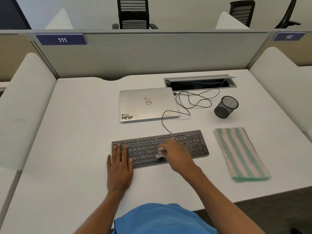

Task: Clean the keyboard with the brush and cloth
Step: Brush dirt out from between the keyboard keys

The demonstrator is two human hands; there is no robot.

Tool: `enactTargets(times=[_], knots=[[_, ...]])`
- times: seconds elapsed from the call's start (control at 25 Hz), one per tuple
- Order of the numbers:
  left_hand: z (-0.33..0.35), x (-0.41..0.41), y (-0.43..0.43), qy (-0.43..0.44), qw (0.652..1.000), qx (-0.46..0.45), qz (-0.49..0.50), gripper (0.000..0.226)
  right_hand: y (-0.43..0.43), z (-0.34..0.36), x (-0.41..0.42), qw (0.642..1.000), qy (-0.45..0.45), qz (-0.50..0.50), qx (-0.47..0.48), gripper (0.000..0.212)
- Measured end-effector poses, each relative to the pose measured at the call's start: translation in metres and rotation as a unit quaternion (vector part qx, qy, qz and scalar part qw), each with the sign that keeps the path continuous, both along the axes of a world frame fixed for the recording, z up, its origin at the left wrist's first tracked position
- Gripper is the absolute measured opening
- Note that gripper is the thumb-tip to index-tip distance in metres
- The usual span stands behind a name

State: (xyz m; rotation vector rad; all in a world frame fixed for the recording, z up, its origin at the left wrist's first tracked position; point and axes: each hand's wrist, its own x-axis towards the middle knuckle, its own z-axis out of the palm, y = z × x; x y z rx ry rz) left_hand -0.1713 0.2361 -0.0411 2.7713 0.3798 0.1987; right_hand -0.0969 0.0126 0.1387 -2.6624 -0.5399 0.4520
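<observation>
Desk (76,141) white, keyboard (194,141) on it, grey partition (152,54) behind

Single view, from a camera worn on the head of a person at the desk (76,132). Looks forward and steeply down, from above the near edge. Wide angle, so bends the straight lines near the borders. Close to the keyboard (146,149) in the middle, with the left hand (120,168) and the right hand (175,154) seen from behind, along both forearms. At the bottom edge, the person's blue shirt (162,218). Farther, at the top, the grey partition (143,54) and a black chair (134,12) behind it.
</observation>
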Motion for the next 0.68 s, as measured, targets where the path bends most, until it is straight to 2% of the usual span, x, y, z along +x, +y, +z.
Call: enactTargets(times=[0.2, 0.32, 0.4, 0.56, 0.68], knots=[[0.000, -0.001, 0.001, 0.000, 1.000, -0.001, 0.001, 0.064, -0.025, -0.005, 0.007, 0.999, 0.000, -0.042, -0.010, 0.020], [-0.001, -0.001, 0.001, -0.005, 1.000, -0.001, 0.000, 0.064, -0.045, -0.005, 0.014, 0.993, -0.012, -0.113, 0.014, 0.024], [-0.002, -0.001, 0.001, -0.006, 1.000, -0.003, 0.002, 0.064, -0.043, -0.002, 0.018, 0.992, -0.011, -0.125, 0.022, 0.025], [-0.003, -0.001, 0.000, -0.004, 1.000, -0.003, 0.001, 0.064, -0.012, -0.005, 0.016, 0.999, 0.008, -0.039, 0.033, 0.021], [-0.002, -0.001, 0.001, -0.005, 1.000, -0.003, -0.001, 0.064, -0.012, -0.006, 0.016, 0.998, 0.002, -0.061, 0.018, 0.020]])
